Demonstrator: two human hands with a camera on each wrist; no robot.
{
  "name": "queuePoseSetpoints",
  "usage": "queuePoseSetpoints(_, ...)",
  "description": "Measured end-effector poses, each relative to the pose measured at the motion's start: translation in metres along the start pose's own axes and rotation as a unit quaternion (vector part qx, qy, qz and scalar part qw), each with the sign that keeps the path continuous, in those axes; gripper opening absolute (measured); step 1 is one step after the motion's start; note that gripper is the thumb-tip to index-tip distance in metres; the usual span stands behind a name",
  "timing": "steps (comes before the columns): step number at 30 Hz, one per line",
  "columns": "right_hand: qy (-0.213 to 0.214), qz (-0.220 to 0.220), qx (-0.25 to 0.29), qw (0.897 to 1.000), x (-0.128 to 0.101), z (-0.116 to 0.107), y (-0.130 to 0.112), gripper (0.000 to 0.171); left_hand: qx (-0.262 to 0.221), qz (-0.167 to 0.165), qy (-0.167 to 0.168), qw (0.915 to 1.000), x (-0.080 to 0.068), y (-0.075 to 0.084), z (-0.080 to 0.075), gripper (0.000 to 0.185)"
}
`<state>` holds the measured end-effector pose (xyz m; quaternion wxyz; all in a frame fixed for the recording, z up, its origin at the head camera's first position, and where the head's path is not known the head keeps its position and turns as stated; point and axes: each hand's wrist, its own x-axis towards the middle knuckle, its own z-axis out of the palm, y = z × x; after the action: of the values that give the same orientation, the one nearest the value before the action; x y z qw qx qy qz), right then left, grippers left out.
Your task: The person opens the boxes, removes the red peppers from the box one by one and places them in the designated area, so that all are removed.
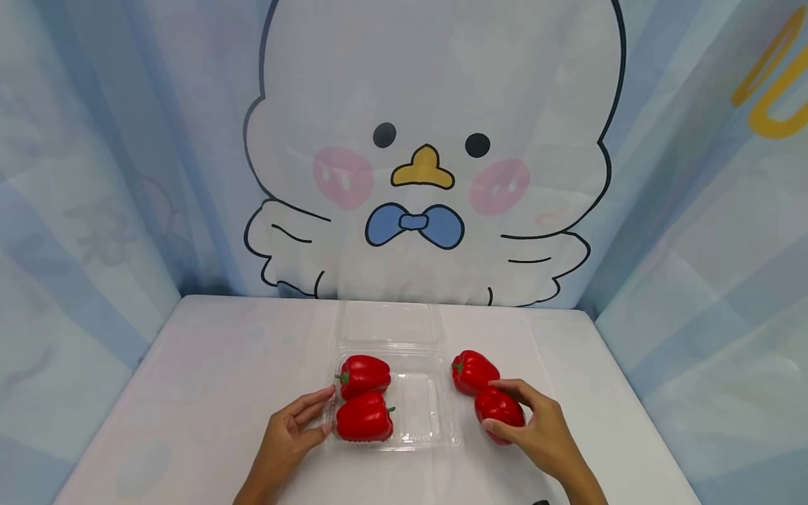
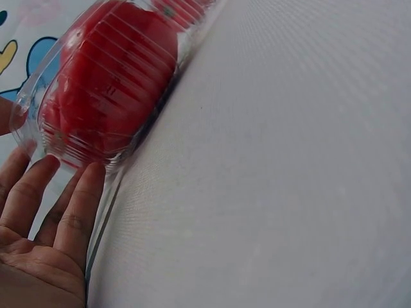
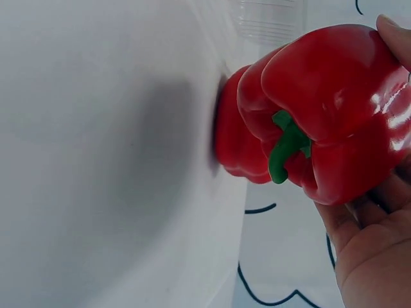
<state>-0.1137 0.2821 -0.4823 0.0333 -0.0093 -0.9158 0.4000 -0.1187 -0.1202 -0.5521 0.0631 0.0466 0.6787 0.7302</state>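
A clear plastic clamshell tray (image 1: 419,414) lies open on the white table, its lid (image 1: 388,324) folded back. Two red bell peppers (image 1: 365,374) (image 1: 364,417) sit in its left half. My left hand (image 1: 312,419) rests with straight fingers against the tray's left wall (image 2: 38,109), beside the near pepper (image 2: 109,77). To the right of the tray, two more red peppers lie on the table. My right hand (image 1: 494,404) grips the nearer one (image 1: 507,412), fingers curled round it (image 3: 334,109). The farther pepper (image 1: 473,372) touches it (image 3: 234,141).
The white table (image 1: 208,379) is enclosed by blue fabric walls on the left and right. A backdrop with a cartoon chick (image 1: 423,168) stands at the rear. The tray's right half holds nothing.
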Motion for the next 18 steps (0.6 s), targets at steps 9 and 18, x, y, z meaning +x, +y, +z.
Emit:
queuePoseSetpoints(9, -0.005, 0.028, -0.003, 1.0, 0.0, 0.005, 0.012, 0.064, -0.014, -0.016, 0.002, 0.9998, 0.001, -0.002, -0.001, 0.052)
queuePoseSetpoints(18, -0.01, 0.04, -0.013, 0.999, 0.0, 0.011, 0.015, 0.065, -0.004, -0.014, 0.003, 0.9999, 0.001, -0.003, -0.001, 0.052)
